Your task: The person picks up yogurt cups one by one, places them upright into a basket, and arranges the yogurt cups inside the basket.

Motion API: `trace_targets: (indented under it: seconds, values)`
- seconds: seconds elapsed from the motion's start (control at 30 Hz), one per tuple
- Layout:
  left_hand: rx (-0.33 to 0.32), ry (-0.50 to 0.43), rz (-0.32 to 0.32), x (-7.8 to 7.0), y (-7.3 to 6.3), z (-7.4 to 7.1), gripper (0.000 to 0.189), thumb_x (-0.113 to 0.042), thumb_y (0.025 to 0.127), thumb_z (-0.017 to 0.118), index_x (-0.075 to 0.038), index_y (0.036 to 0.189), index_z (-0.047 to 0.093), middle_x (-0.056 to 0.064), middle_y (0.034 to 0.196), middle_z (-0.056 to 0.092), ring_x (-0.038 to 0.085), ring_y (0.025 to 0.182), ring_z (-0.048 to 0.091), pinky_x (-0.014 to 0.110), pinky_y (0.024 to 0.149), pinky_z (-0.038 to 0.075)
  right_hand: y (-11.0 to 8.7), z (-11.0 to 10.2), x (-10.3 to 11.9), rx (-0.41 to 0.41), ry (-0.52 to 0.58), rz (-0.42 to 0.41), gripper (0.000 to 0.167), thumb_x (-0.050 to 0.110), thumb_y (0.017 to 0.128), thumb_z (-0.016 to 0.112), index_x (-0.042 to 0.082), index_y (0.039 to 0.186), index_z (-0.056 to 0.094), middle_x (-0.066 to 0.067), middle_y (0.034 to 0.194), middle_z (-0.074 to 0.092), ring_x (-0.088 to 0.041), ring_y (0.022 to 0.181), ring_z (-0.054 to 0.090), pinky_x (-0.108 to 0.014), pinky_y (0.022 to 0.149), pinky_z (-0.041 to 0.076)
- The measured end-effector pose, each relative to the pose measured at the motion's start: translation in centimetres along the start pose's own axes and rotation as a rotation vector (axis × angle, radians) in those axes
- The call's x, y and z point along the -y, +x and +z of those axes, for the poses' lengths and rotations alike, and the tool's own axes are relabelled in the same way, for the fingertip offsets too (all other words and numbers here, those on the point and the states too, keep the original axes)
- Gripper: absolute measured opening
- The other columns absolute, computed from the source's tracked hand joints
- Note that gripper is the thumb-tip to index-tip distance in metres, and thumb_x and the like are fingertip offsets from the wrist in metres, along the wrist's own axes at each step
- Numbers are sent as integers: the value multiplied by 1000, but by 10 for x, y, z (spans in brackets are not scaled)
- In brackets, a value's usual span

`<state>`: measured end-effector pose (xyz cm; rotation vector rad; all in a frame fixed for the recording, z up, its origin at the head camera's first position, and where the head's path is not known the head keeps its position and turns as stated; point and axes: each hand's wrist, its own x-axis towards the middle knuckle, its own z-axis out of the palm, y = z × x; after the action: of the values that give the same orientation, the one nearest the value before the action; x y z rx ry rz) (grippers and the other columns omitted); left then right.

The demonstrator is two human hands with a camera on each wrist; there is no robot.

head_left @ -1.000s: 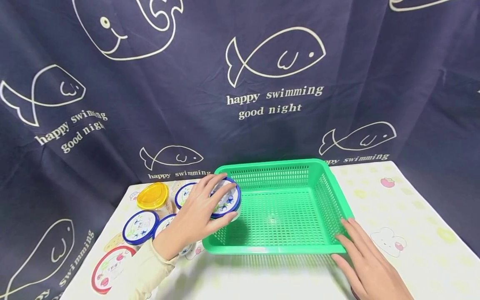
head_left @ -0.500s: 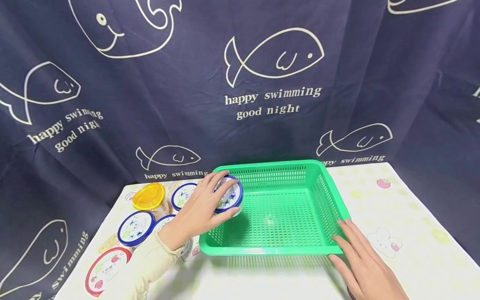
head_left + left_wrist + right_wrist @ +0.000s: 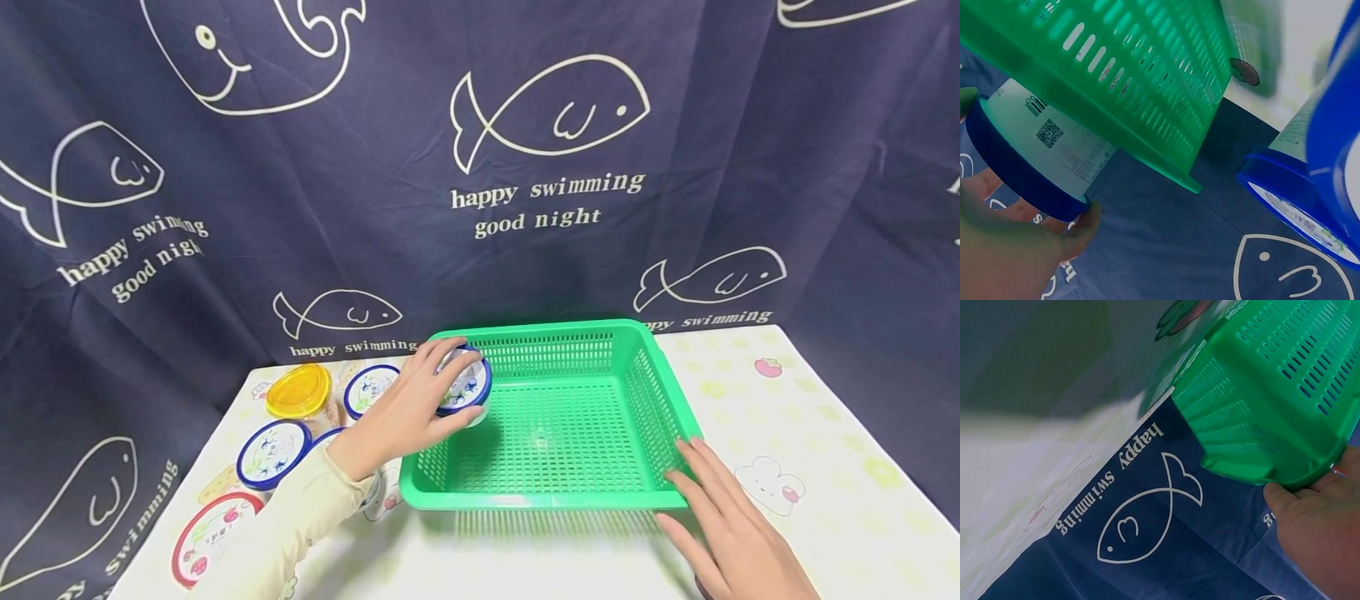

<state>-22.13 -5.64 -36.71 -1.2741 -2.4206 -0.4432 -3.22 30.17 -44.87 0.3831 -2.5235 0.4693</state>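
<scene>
My left hand (image 3: 408, 410) grips a round tub with a blue lid (image 3: 467, 385) by its lid, fingers spread across the top and thumb at the near side. In the left wrist view the tub's pale, translucent body (image 3: 1054, 134) shows a printed code and overlaps the rim of the green basket. The tub is over the left end of the green plastic basket (image 3: 547, 500). At the basket's front right corner my right hand (image 3: 738, 525) holds the rim, fingertips inside and thumb outside. The right wrist view shows that thumb at the basket's rim (image 3: 1300, 478).
Left of the basket stand a yellow-lidded tub (image 3: 300, 392), blue-lidded tubs (image 3: 273, 454) and a red-lidded tub (image 3: 217, 537). Another blue-lidded tub (image 3: 369, 390) is partly behind my left hand. A dark blue fish-print curtain (image 3: 540, 250) hangs behind the white patterned table (image 3: 847, 467).
My left hand has carried the blue-lidded tub a little to the right, further over the basket. My right hand stays at the basket's corner.
</scene>
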Motion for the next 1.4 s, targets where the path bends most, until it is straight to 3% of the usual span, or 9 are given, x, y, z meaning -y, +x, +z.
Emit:
trace_targets:
  seconds: [0.53,1.03,1.4]
  values:
    - [63,-16,-30,12,10,4,60,-49,95,61,-17,144,47,11,149,40,32,138,35,55,110,32,0,0,1,23,-22,45,53,36,80,81,7,123,65,-8,152,43,-17,149,24,-8,113,4]
    - [112,5,-66,24,21,13,61,-49,94,62,-17,144,48,14,150,39,33,136,36,59,102,39,0,-1,0,29,-9,43,54,34,79,82,8,123,64,-8,152,43,-19,149,24,-9,113,5]
    - [184,30,-82,31,30,20,65,-49,94,64,-15,146,47,15,149,40,34,134,38,57,103,39,-1,-1,0,33,-24,42,54,34,79,82,8,123,64,-7,152,43,-17,149,23,-7,112,3]
